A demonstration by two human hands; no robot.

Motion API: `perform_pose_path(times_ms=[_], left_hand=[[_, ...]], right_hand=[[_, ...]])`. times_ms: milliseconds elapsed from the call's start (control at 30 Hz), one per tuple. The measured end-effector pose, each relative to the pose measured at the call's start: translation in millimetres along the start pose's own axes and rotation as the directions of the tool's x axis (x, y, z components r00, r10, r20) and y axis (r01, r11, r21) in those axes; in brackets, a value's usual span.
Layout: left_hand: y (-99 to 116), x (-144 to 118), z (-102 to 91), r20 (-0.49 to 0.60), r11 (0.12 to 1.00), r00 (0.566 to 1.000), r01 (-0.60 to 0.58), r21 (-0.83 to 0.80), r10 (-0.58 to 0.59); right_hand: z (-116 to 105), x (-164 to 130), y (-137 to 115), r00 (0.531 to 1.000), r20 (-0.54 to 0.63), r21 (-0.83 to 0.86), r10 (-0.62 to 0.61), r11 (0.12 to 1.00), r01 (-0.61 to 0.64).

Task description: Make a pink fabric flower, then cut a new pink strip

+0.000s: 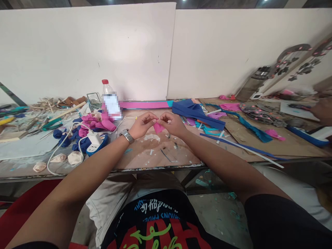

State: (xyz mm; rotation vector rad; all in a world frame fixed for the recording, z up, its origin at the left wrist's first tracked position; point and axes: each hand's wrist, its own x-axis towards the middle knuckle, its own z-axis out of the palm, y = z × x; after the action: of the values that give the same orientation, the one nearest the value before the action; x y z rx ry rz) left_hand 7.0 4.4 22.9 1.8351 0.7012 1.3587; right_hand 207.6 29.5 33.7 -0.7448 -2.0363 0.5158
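Observation:
Between my two hands, above the middle of the worktable [140, 155], hangs a small piece of pink crepe paper [158, 128]. My left hand [144, 123], with a watch on its wrist, pinches the paper's upper left edge between thumb and fingers. From the other side my right hand [171, 122] pinches the same piece, the two thumbs almost meeting. The paper's lower part hangs free below the fingertips. Left of my hands lies a pile of rolled pink crepe paper [90, 122]. Folded blue crepe paper [193, 111] rests beyond my right hand.
A red-capped bottle [105, 83] and a lit phone [112, 105] stand at the back. A power strip [94, 147] with a white cable lies on the left, near green-handled scissors [53, 124]. Blue and white strips [249, 148] stretch rightward. Another person's hand [323, 112] shows far right.

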Motion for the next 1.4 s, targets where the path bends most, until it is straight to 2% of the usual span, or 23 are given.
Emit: perform_pose_path(times_ms=[333, 467, 567, 767, 867, 1033, 1167, 1267, 1400], left_hand=[[3.5, -1.1, -0.9, 0.04, 0.995, 0.996, 0.08, -0.054, -0.078], [1.2, -2.3, -1.0, 0.056, 0.967, 0.984, 0.179, -0.179, -0.172], [-1.1, -3.6, -0.6, 0.098, 0.923, 0.967, 0.253, -0.291, -0.234], [0.2, -5.3, 0.5, 0.121, 0.884, 0.942, 0.335, -0.326, -0.312], [2.0, -5.3, 1.7, 0.11, 0.865, 0.933, 0.359, -0.35, -0.343], [2.6, -5.4, 3.4, 0.129, 0.845, 0.93, 0.366, -0.389, -0.344], [1.4, -5.6, 2.2, 0.148, 0.877, 0.938, 0.346, -0.334, -0.314], [0.4, -5.7, 2.2, 0.156, 0.916, 0.947, 0.314, -0.25, -0.282], [-1.2, -6.3, 4.5, 0.184, 0.941, 0.954, 0.271, -0.203, -0.235]], right_hand=[[-0.1, 0.8, -1.1, 0.999, 0.027, -0.01, 0.047, 0.999, -0.047], [1.1, -1.0, -2.3, 0.999, 0.0, 0.065, 0.054, 0.996, -0.054], [1.0, -1.1, -1.9, 0.999, 0.033, 0.112, 0.04, 0.993, -0.044], [-1.0, 1.4, 4.1, 0.968, 0.186, 0.052, -0.169, 0.985, 0.161], [-1.5, 1.7, 7.7, 0.952, 0.213, 0.021, -0.219, 0.975, 0.219], [-1.4, 2.4, 9.6, 0.942, 0.236, 0.049, -0.238, 0.971, 0.233], [-0.7, 2.9, 7.8, 0.938, 0.209, 0.03, -0.278, 0.96, 0.278], [-0.3, 2.2, 5.3, 0.952, 0.184, -0.024, -0.245, 0.967, 0.254], [0.3, 1.0, 3.8, 0.96, 0.208, -0.04, -0.185, 0.98, 0.197]])
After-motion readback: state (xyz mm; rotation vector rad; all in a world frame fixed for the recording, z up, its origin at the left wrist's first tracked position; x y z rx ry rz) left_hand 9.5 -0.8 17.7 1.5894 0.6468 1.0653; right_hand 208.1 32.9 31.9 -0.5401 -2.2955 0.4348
